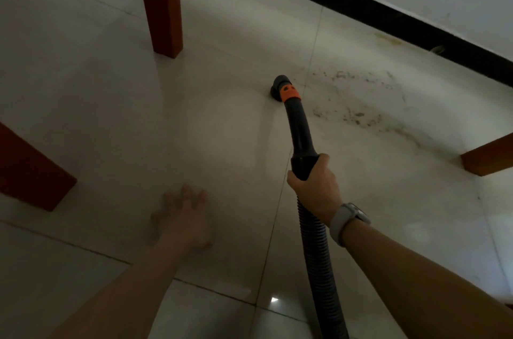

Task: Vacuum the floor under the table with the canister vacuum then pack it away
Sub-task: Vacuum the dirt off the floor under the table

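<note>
Vacuum wand (301,130) gripped by right hand (315,186); left hand (184,216) spread, blurred, well apart leftward.

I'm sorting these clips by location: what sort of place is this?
Probably a room in a home, seen from low under a table. Reddish wooden table legs stand on a pale tiled floor, a white wall with a dark baseboard runs behind, and the right hand holds a vacuum hose.

Bare forearms, no sleeves; a pale-strapped watch (350,220) circles the right wrist.
</note>
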The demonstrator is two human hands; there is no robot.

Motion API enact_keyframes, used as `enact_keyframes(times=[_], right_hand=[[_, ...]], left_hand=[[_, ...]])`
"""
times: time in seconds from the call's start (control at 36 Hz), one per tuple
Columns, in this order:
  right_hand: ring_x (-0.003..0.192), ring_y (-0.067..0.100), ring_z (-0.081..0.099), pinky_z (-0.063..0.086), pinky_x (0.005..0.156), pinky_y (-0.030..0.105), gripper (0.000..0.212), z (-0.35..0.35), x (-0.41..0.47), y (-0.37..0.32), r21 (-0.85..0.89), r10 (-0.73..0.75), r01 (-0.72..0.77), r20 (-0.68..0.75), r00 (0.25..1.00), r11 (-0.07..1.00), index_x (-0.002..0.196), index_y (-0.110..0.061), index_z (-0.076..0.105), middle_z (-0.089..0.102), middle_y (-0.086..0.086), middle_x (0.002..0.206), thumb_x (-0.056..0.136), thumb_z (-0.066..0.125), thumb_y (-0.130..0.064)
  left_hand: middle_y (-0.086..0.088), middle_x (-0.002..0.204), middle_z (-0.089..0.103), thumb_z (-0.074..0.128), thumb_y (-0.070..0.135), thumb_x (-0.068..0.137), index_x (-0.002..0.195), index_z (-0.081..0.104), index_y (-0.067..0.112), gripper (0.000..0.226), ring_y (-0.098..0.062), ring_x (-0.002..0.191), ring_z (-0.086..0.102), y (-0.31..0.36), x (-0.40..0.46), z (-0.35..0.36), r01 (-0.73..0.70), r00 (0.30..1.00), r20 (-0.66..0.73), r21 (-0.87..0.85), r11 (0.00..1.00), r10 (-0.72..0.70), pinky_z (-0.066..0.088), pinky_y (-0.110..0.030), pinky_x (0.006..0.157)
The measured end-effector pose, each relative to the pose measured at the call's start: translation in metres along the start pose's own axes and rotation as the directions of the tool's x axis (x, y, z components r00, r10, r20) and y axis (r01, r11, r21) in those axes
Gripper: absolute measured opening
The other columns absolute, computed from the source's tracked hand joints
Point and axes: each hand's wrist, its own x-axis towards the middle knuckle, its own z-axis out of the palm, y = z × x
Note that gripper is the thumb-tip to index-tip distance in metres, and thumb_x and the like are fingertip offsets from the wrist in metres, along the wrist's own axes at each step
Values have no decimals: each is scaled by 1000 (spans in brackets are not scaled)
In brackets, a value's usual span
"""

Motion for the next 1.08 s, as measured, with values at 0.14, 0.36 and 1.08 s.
enact_keyframes(times=[0.14, 0.36, 1.08], right_hand=[[77, 26, 56, 48, 64, 34, 45, -9, -7, 13, 9, 43, -43, -13, 999, 999, 113, -5, 37, 54, 11, 95, 86, 65, -27], [76, 26, 53, 43, 62, 32, 46, -24, -23, 43, 5, 101, -101, -61, 993, 995, 113, -4, 38, 52, 10, 94, 85, 67, -26], [65, 12, 54, 44, 53, 24, 40, -57, -104, 115, 180, 230, -216, -59, 971, 960, 105, -18, 35, 52, -3, 79, 84, 69, -25]], left_hand=[[-10, 157, -22, 61, 58, 81, 151, -8, 28, 103, -46, 142, -11, 12, -4, 4, -34, 999, 3, 28, 999, 34, 23, -65, 108], [-8, 158, -20, 64, 54, 80, 151, -6, 30, 104, -45, 142, -12, 34, -1, 17, -85, 996, -10, 35, 996, 85, 18, -63, 110], [-10, 157, -22, 60, 50, 86, 152, -6, 23, 97, -44, 143, -14, 86, -13, 26, -183, 983, 14, 91, 979, 183, 18, -65, 110]])
